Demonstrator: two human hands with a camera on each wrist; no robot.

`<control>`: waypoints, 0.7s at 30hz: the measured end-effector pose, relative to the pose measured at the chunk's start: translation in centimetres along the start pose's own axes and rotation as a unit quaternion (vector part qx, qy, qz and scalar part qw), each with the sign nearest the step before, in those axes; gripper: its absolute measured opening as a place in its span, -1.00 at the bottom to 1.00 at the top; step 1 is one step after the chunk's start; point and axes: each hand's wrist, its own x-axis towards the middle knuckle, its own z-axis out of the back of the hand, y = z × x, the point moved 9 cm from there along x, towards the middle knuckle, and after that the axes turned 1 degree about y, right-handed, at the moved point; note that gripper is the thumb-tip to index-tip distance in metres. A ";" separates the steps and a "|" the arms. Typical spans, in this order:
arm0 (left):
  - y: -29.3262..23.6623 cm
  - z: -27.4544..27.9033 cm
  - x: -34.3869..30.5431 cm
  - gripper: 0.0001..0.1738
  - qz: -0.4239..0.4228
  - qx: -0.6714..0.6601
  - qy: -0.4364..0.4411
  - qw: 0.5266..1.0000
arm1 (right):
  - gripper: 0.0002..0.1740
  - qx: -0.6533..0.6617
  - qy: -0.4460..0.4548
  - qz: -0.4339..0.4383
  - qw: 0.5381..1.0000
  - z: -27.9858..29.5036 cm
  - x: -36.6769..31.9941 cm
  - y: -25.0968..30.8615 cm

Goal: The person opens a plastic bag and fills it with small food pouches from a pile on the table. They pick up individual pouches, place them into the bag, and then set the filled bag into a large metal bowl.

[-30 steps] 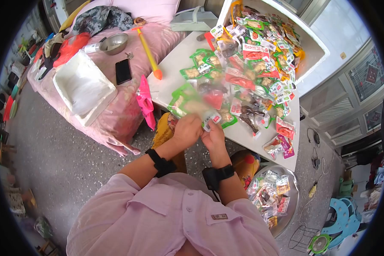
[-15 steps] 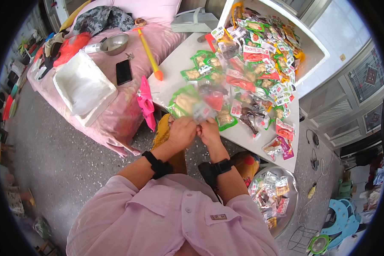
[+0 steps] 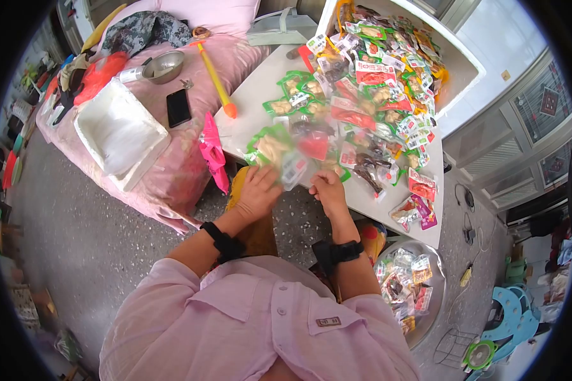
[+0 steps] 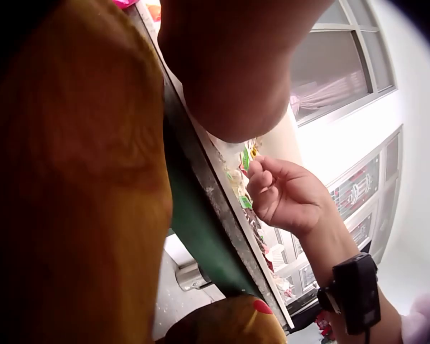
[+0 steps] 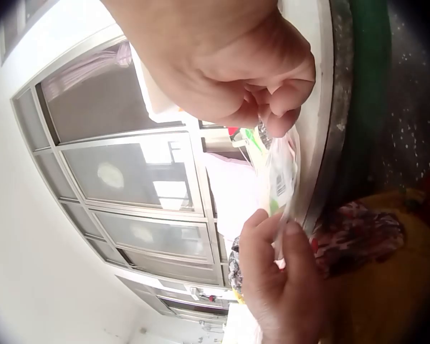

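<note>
A clear plastic bag stretches between both hands at the near edge of the table. My left hand pinches one side of it between thumb and forefinger, as the right wrist view shows. At its other side, the curled fingers of my right hand grip the plastic. Through and beside the hazy film lie a green-edged food packet and a red-labelled packet. The left wrist view has the right hand side-on, and the plastic is hidden there behind the left hand.
Many sealed food packets cover the table, spilling from a white foam box. A metal basin of packets stands on the floor at right. Left, the pink bed holds a foam tray, a phone and a bowl.
My hands were close together over the plastic and have drawn apart, left hand leftward and right hand rightward. The left fingers have spread. The view has shifted slightly.
</note>
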 end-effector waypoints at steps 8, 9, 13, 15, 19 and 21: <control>2.1 5.3 3.9 -0.78 -0.006 -0.138 -0.046 0.989 | -0.65 -0.208 -0.014 0.337 0.918 -0.7 -1.5 8.0; 2.6 6.0 4.6 -0.79 0.000 -0.168 -0.046 0.985 | -0.65 -0.216 -0.018 0.357 0.909 -0.9 -1.4 8.8; 4.2 7.7 6.9 -0.81 0.060 -0.226 -0.015 0.972 | -0.76 -0.255 0.010 0.442 0.860 -1.8 -1.2 11.7; 4.8 8.5 7.8 -0.82 0.100 -0.227 0.024 0.968 | -0.80 -0.249 0.023 0.427 0.869 -1.5 -0.9 12.8; 5.4 9.8 9.0 -0.82 0.137 -0.264 0.067 0.952 | -0.88 -0.262 0.034 0.462 0.847 -0.8 -3.7 17.5; 4.9 10.3 9.3 -0.82 0.138 -0.312 0.070 0.938 | -0.89 -0.244 0.035 0.457 0.855 -0.1 -5.5 19.0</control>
